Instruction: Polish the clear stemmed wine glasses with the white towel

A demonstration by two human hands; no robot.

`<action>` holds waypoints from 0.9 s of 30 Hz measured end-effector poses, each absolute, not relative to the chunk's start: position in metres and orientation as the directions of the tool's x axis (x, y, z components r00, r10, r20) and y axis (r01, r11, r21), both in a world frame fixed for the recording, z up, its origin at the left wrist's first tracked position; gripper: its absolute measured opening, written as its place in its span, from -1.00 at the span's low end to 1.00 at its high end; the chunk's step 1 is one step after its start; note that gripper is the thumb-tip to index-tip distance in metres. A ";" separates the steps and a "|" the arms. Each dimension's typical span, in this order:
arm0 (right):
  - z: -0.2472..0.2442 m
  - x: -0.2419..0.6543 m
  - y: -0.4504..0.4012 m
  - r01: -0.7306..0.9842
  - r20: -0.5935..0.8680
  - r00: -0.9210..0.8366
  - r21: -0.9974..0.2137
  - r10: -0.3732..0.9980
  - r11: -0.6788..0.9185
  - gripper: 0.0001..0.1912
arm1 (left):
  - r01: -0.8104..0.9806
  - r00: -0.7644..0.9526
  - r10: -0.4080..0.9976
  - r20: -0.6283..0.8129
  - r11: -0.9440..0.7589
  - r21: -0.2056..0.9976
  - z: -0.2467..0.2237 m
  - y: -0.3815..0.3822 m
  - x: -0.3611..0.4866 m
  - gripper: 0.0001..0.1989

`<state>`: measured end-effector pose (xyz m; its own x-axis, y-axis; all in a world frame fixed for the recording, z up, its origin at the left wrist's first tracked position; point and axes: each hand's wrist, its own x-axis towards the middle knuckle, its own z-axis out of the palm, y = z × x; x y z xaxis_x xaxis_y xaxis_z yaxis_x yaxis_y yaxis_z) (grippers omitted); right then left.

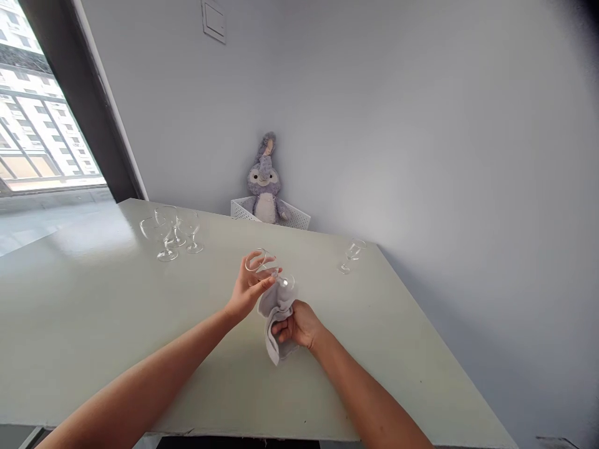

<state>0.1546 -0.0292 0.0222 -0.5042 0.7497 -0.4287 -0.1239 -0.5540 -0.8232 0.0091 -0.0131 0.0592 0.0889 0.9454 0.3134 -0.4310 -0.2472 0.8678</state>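
Observation:
My left hand (250,284) is wrapped round the bowl of a clear stemmed glass (262,262), which is tilted on its side with its rim to the left and its round foot to the right. Just below the foot, my right hand (299,324) grips a light grey cloth (276,305). The cloth's upper part lies against or just behind the foot; exact contact is hard to tell. Both hands are above the middle of the pale table (215,386).
Three clear stemmed glasses stand together at the back left, one of them in front (167,254). Another glass (352,252) stands near the right back corner. Behind the table edge, a white basket (299,218) holds a grey plush toy (265,187). Walls border the back and right.

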 end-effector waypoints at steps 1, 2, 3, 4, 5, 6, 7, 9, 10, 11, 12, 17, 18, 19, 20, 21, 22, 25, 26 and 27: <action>0.023 0.159 -0.029 -0.002 -0.418 -0.502 -0.875 0.757 -0.485 -0.68 | -0.403 0.076 0.940 0.331 -0.275 0.873 0.058 -0.012 0.008 -0.43; 0.024 0.163 -0.029 0.116 -0.368 -0.467 -0.927 0.804 -0.357 -0.70 | -0.373 0.059 0.935 0.349 -0.304 0.877 0.056 -0.011 0.006 -0.43; 0.026 0.167 -0.028 0.228 -0.261 -0.394 -0.957 0.881 -0.181 -0.72 | -0.339 0.044 0.929 0.369 -0.333 0.880 0.055 -0.010 0.005 -0.43; 0.028 0.170 -0.028 0.343 -0.096 -0.291 -0.939 0.952 0.011 -0.73 | -0.304 0.036 0.921 0.389 -0.360 0.882 0.053 -0.009 0.005 -0.43; 0.029 0.174 -0.027 0.457 0.103 -0.183 -0.872 0.978 0.177 -0.74 | -0.269 0.040 0.912 0.409 -0.385 0.883 0.051 -0.009 0.005 -0.43; 0.031 0.176 -0.027 0.551 0.292 -0.105 -0.779 0.951 0.300 -0.73 | -0.237 0.058 0.900 0.431 -0.407 0.882 0.049 -0.010 0.006 -0.43; 0.033 0.178 -0.026 0.616 0.431 -0.078 -0.689 0.899 0.383 -0.72 | -0.211 0.089 0.885 0.457 -0.431 0.877 0.046 -0.012 0.008 -0.44; 0.034 0.178 -0.026 0.673 0.542 -0.130 -0.566 0.830 0.475 -0.73 | -0.176 0.173 0.844 0.508 -0.481 0.859 0.043 -0.016 0.013 -0.43; 0.034 0.178 -0.026 0.681 0.547 -0.176 -0.532 0.818 0.502 -0.76 | -0.164 0.213 0.821 0.529 -0.504 0.848 0.041 -0.019 0.016 -0.43; 0.033 0.176 -0.026 0.688 0.540 -0.213 -0.509 0.815 0.517 -0.79 | -0.154 0.249 0.801 0.545 -0.523 0.838 0.039 -0.022 0.020 -0.44; 0.031 0.175 -0.026 0.696 0.528 -0.236 -0.494 0.816 0.521 -0.83 | -0.148 0.278 0.783 0.556 -0.537 0.831 0.037 -0.024 0.023 -0.44; 0.015 0.177 -0.016 0.696 0.472 -0.190 -0.554 0.861 0.457 -0.82 | 0.038 0.328 0.828 0.455 -0.493 0.869 0.022 -0.020 0.028 -0.22; 0.012 0.180 -0.012 0.689 0.463 -0.151 -0.584 0.874 0.429 -0.81 | 0.144 0.334 0.857 0.392 -0.457 0.878 0.018 -0.017 0.027 -0.17; 0.010 0.184 -0.008 0.680 0.452 -0.102 -0.618 0.886 0.394 -0.80 | 0.256 0.342 0.882 0.324 -0.419 0.871 0.014 -0.014 0.026 -0.14; 0.007 0.189 -0.003 0.666 0.438 -0.049 -0.656 0.898 0.356 -0.79 | 0.356 0.351 0.899 0.261 -0.386 0.851 0.010 -0.012 0.025 -0.14; 0.006 0.194 0.003 0.650 0.416 0.006 -0.692 0.909 0.313 -0.77 | 0.431 0.364 0.907 0.212 -0.365 0.825 0.006 -0.010 0.024 -0.15; 0.004 0.199 0.009 0.638 0.386 0.059 -0.724 0.921 0.263 -0.74 | 0.481 0.375 0.908 0.184 -0.361 0.799 0.003 -0.008 0.024 -0.18; 0.001 0.218 0.030 0.637 0.284 0.210 -0.766 0.936 0.089 -0.70 | 0.535 0.397 0.899 0.185 -0.391 0.749 0.001 -0.008 0.024 -0.28; 0.001 0.225 0.039 0.644 0.262 0.253 -0.764 0.931 0.040 -0.70 | 0.538 0.398 0.898 0.190 -0.396 0.744 0.002 -0.008 0.024 -0.31; 0.000 0.232 0.047 0.649 0.248 0.290 -0.760 0.924 0.000 -0.70 | 0.538 0.396 0.898 0.193 -0.398 0.743 0.003 -0.009 0.024 -0.34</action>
